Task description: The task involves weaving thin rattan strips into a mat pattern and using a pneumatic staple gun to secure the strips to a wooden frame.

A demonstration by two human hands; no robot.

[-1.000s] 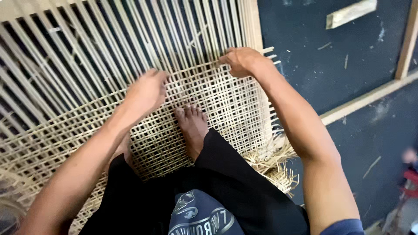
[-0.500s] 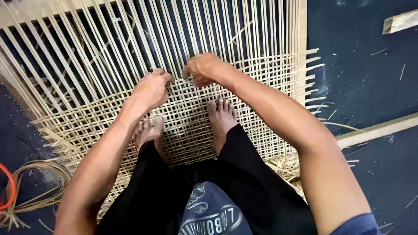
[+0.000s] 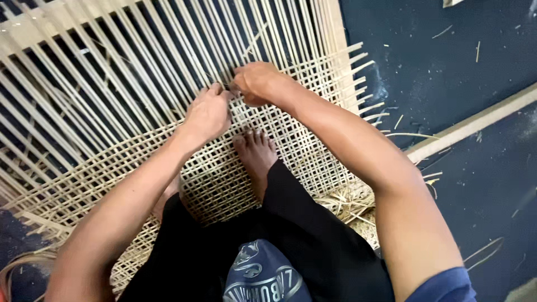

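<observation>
So a thin cane strip [image 3: 228, 88] is being pinched between the left hand [image 3: 208, 112] and the right hand [image 3: 256, 83], both closed on it and nearly touching, right at the top edge of the woven mat [image 3: 224, 179]. Everything below the hands looks to be woven already into an open grid; above them, dozens of bare upright strands [image 3: 140, 61] are being left unwoven, so roughly half seems done. One bare foot [image 3: 256, 154] is being rested on the weave just below the hands.

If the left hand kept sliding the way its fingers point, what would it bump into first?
The left hand points up and right, so it would most likely meet the right hand almost at once; their fingertips look nearly touching over the woven cane mat.
</observation>
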